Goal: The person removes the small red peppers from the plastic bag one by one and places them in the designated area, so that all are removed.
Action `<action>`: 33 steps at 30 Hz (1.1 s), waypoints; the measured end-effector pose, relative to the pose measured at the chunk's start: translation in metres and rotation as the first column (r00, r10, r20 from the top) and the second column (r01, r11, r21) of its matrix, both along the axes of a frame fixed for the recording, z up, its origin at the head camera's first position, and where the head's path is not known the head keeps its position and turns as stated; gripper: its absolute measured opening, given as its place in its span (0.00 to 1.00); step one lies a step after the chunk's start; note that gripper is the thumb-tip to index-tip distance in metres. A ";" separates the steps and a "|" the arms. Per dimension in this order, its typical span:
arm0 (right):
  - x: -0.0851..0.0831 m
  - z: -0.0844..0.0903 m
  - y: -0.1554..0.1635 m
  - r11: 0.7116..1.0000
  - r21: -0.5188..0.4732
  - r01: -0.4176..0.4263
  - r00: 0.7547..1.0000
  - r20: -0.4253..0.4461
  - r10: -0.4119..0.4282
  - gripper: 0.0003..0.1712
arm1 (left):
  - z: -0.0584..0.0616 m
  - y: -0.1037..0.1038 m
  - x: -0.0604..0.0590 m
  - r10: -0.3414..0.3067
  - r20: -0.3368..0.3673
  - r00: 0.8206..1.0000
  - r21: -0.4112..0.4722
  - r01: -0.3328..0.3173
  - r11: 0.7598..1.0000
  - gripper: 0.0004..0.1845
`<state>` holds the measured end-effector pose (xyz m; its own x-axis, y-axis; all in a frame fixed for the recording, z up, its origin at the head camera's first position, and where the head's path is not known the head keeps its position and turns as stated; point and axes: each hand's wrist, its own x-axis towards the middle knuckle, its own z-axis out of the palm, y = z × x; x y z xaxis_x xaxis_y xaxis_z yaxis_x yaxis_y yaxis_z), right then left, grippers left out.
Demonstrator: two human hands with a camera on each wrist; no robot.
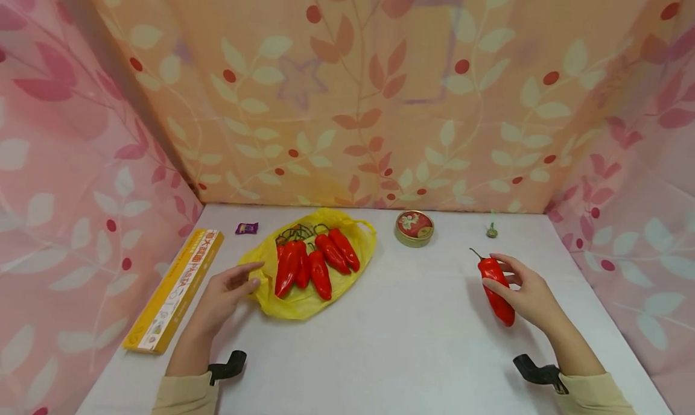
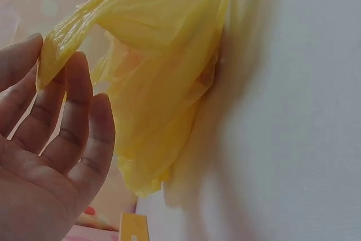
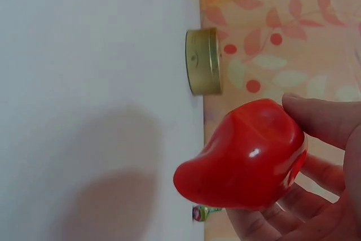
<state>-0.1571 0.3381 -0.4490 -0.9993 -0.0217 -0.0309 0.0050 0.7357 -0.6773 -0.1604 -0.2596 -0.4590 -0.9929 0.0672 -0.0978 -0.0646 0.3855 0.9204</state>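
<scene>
On the white table (image 1: 412, 336), walled round with leaf-patterned cloth, a long yellow box (image 1: 175, 288) lies along the left edge, and just right of it a crumpled yellow plastic bag (image 1: 304, 300) is spread open with a heap of red peppers (image 1: 312, 261) lying on it, stems toward the back. At the bag's near-left edge is the left hand (image 1: 225, 294): its fingers (image 2: 67, 122) are nearly straight and close together, the fingertips touching a raised fold of the yellow film; the left wrist view shows the film lying against the fingertips, but whether the thumb pinches it cannot be told. Well apart from the bag, on the right side of the table, the right hand (image 1: 529, 294) holds a single red pepper (image 1: 496, 291) above the table, its thin stem pointing toward the back; the fingers (image 3: 321, 119) are curled round the pepper's far side, and the right wrist view shows its glossy blunt tip sticking out from the curled grip. Between the bag and that hand, near the back wall, stands a round gold tin (image 1: 414, 228) with a red flowered lid. Right of the tin sits a small greenish trinket (image 1: 491, 230), and left of the bag lies a small purple wrapped sweet (image 1: 247, 228)
</scene>
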 end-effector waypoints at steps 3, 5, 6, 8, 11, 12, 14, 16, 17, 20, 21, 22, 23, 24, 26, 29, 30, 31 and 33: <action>0.000 -0.002 0.007 1.000 0.012 0.000 1.000 0.011 0.000 0.44 | 0.000 -0.001 0.002 0.007 0.006 1.000 -0.018 -0.007 1.000 0.25; 0.000 -0.003 0.013 1.000 0.025 0.003 1.000 0.014 -0.003 0.44 | -0.001 -0.001 0.002 0.007 0.004 1.000 -0.032 -0.007 0.999 0.26; 0.001 -0.004 0.016 1.000 0.031 0.006 1.000 0.016 -0.006 0.44 | -0.001 -0.001 0.002 0.005 0.001 1.000 -0.034 -0.005 0.999 0.26; 0.002 -0.005 0.021 0.999 0.042 0.014 1.000 0.022 -0.015 0.44 | -0.001 -0.001 0.001 -0.001 -0.007 1.000 -0.032 0.001 0.999 0.25; 0.003 -0.009 0.029 0.998 0.059 0.022 0.999 0.031 -0.024 0.45 | -0.001 0.001 0.000 -0.012 -0.015 1.000 -0.021 0.012 1.000 0.25; 0.003 -0.010 0.032 0.998 0.064 0.024 0.999 0.034 -0.026 0.45 | -0.001 0.001 0.000 -0.015 -0.014 1.000 -0.018 0.015 1.000 0.25; 0.003 -0.015 0.037 0.997 0.073 0.029 0.999 0.041 -0.032 0.44 | -0.001 0.002 -0.001 -0.021 -0.012 1.000 -0.022 0.021 1.000 0.24; 0.004 -0.020 0.042 0.996 0.082 0.034 0.998 0.048 -0.038 0.44 | -0.001 0.002 -0.001 -0.024 -0.010 1.000 -0.032 0.024 0.999 0.24; 0.004 -0.022 0.044 0.995 0.088 0.036 0.998 0.052 -0.041 0.44 | -0.001 0.002 -0.001 -0.025 -0.009 1.000 -0.036 0.025 0.999 0.24; 0.005 -0.028 0.054 0.993 0.107 0.047 0.996 0.068 -0.054 0.45 | -0.001 0.002 -0.002 -0.028 -0.014 1.000 -0.038 0.027 0.999 0.24; 0.006 -0.029 0.057 0.992 0.115 0.052 0.995 0.077 -0.061 0.45 | -0.002 0.002 -0.002 -0.028 -0.016 0.999 -0.037 0.028 0.999 0.24; 0.006 -0.031 0.060 0.991 0.121 0.057 0.994 0.087 -0.068 0.45 | -0.002 0.002 -0.002 -0.029 -0.016 0.999 -0.034 0.028 0.999 0.23; 0.006 -0.032 0.063 0.990 0.127 0.060 0.993 0.098 -0.072 0.46 | -0.003 0.003 -0.003 -0.029 -0.016 0.999 -0.030 0.029 0.999 0.23; 0.006 -0.033 0.065 0.989 0.132 0.062 0.991 0.109 -0.077 0.46 | -0.003 0.003 -0.003 -0.030 -0.016 0.999 -0.031 0.029 0.999 0.23; 0.005 -0.035 0.069 0.989 0.136 0.063 0.989 0.127 -0.080 0.47 | -0.004 0.003 -0.003 -0.030 -0.013 0.999 -0.027 0.030 0.999 0.22; 0.003 -0.038 0.072 0.989 0.135 0.056 0.986 0.150 -0.077 0.48 | -0.003 0.003 -0.003 -0.025 0.000 1.000 -0.025 0.025 0.999 0.21; 0.002 -0.038 0.073 0.989 0.133 0.057 0.985 0.156 -0.078 0.48 | -0.003 0.003 -0.002 -0.028 0.002 1.000 -0.028 0.028 0.999 0.22; 0.001 -0.038 0.074 0.990 0.132 0.057 0.984 0.159 -0.078 0.48 | -0.003 0.004 -0.002 -0.025 0.007 1.000 -0.026 0.025 0.999 0.22; -0.001 -0.037 0.077 0.990 0.132 0.058 0.984 0.162 -0.079 0.48 | -0.002 0.004 -0.002 -0.020 0.011 1.000 -0.041 0.021 0.999 0.22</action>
<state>-0.1579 0.4146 -0.4864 -0.9790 0.0612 -0.1945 0.1628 0.8093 -0.5643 -0.1623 -0.2552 -0.4614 -0.9903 0.0834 -0.1110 -0.0655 0.4239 0.9033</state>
